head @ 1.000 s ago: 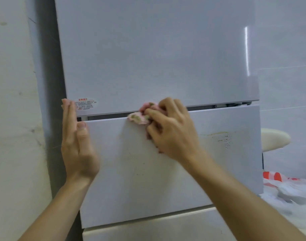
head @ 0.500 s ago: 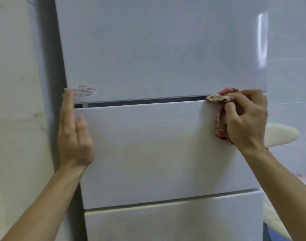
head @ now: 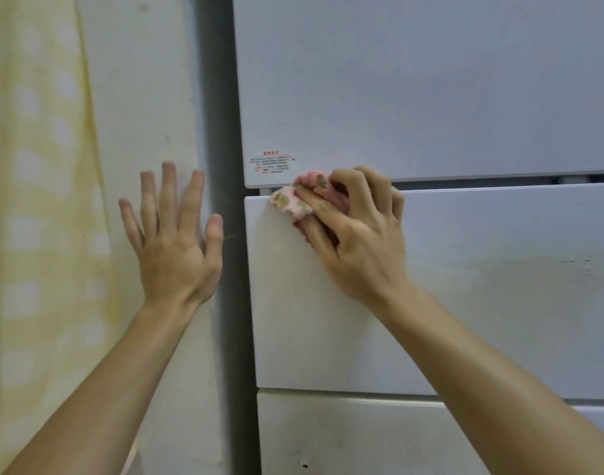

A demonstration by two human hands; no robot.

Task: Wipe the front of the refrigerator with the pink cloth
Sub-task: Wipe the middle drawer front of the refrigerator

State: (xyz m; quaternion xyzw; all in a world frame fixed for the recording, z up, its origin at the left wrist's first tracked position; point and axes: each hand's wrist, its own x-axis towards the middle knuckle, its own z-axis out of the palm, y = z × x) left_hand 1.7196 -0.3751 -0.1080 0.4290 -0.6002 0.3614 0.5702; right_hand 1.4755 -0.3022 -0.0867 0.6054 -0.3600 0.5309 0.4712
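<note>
The white refrigerator (head: 430,97) fills the right of the head view, with an upper door, a middle drawer front (head: 482,303) and a lower drawer front (head: 362,437). My right hand (head: 359,241) presses a crumpled pink cloth (head: 293,200) against the top left corner of the middle drawer, at the gap under the upper door. Most of the cloth is hidden under my fingers. My left hand (head: 174,241) lies flat with fingers spread on the wall beside the refrigerator, holding nothing.
A small red-print sticker (head: 271,163) sits at the upper door's lower left corner. Left of the refrigerator's grey side (head: 222,114) is a pale wall (head: 139,97), with a yellow checked fabric (head: 37,200) hanging at the far left. Faint dark marks (head: 581,265) show on the middle drawer's right.
My right hand has swept the cloth from the right end of the middle drawer's top edge to its left corner. My left hand left the drawer's edge and now rests on the wall.
</note>
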